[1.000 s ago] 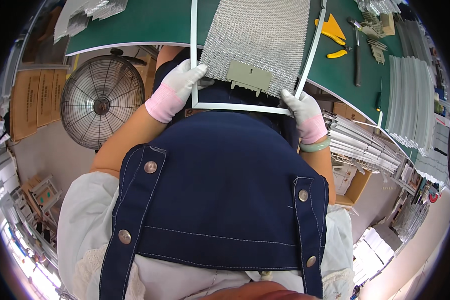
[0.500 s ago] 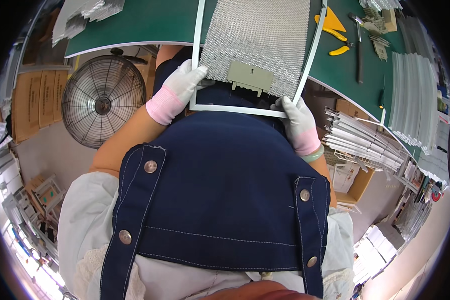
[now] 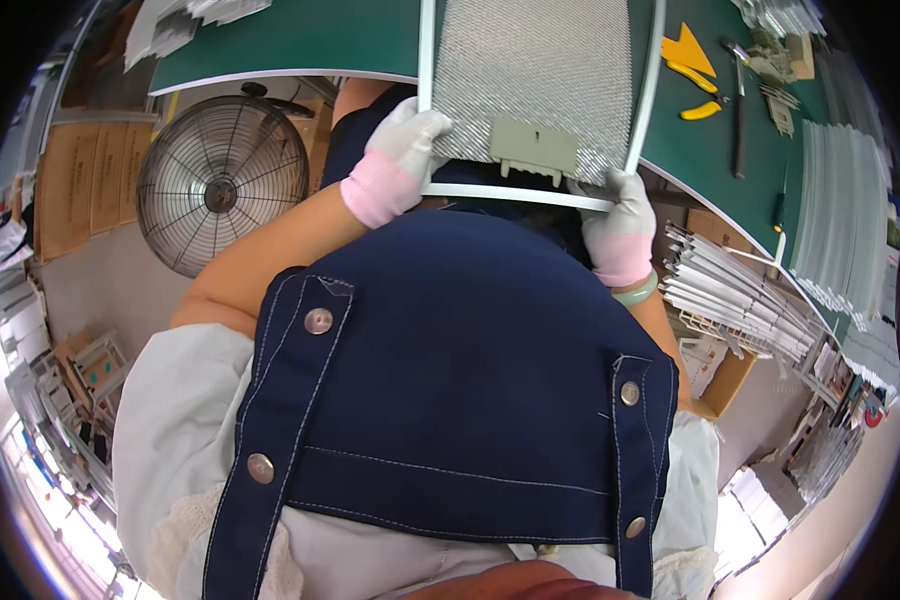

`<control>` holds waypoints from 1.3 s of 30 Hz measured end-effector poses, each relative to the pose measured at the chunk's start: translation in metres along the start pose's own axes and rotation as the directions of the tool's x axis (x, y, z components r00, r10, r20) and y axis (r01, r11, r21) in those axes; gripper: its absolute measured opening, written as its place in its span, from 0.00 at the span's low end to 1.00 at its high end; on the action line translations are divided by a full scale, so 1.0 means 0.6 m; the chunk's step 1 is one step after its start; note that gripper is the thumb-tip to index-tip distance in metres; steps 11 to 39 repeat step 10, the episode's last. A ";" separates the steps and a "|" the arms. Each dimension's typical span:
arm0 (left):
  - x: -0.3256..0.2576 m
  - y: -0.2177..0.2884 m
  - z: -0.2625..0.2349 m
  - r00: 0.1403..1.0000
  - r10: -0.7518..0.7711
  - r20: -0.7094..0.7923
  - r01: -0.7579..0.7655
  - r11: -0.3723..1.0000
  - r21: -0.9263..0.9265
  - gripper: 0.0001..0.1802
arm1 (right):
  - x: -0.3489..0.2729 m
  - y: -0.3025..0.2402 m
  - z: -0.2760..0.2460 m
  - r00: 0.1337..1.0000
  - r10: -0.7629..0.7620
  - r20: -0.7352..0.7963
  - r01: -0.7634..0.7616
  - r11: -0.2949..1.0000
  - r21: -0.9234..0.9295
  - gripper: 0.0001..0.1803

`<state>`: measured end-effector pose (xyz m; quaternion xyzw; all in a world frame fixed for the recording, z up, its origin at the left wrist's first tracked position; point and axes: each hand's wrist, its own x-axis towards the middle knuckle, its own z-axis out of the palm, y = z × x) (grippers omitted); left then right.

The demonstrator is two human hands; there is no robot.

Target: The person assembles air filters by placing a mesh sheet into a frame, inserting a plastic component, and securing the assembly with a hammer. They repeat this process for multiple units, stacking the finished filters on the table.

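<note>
Both my hands, in white gloves with pink cuffs, hold a white rectangular frame (image 3: 515,195) over the table's near edge. My left hand (image 3: 405,150) is closed round its left side near the corner. At the right near corner, my right hand (image 3: 618,220) grips the frame with the thumb on top. Inside the frame lies a silvery mesh panel (image 3: 535,70), its near end short of the frame's near bar. A grey-green plastic clip (image 3: 535,150) with small prongs sits on the mesh's near edge, between my hands. The frame's far end is out of view.
On the green table (image 3: 280,45) at right lie yellow-handled pliers (image 3: 695,90), a yellow triangular piece (image 3: 688,50), a hammer (image 3: 739,110) and a screwdriver (image 3: 781,205). Stacked silvery strips (image 3: 842,220) stand at the right edge. A floor fan (image 3: 222,190) is at left.
Frame, mesh and both hands have shifted slightly right and up in the picture, as has the surrounding scene. Both hands keep their grip on the frame.
</note>
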<state>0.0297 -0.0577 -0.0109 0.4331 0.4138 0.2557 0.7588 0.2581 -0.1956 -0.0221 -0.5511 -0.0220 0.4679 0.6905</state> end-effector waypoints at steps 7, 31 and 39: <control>-0.005 0.005 0.007 0.997 -0.072 -0.022 0.068 0.986 -0.153 0.21 | -0.009 -0.021 0.028 0.997 0.052 0.058 -0.053 0.998 0.022 0.12; -0.007 -0.011 0.003 0.996 -0.086 -0.040 0.077 0.980 -0.185 0.23 | 0.006 -0.004 0.006 0.989 0.045 0.143 -0.045 0.999 -0.010 0.20; -0.007 -0.011 0.003 0.996 -0.086 -0.040 0.077 0.980 -0.185 0.23 | 0.006 -0.004 0.006 0.989 0.045 0.143 -0.045 0.999 -0.010 0.20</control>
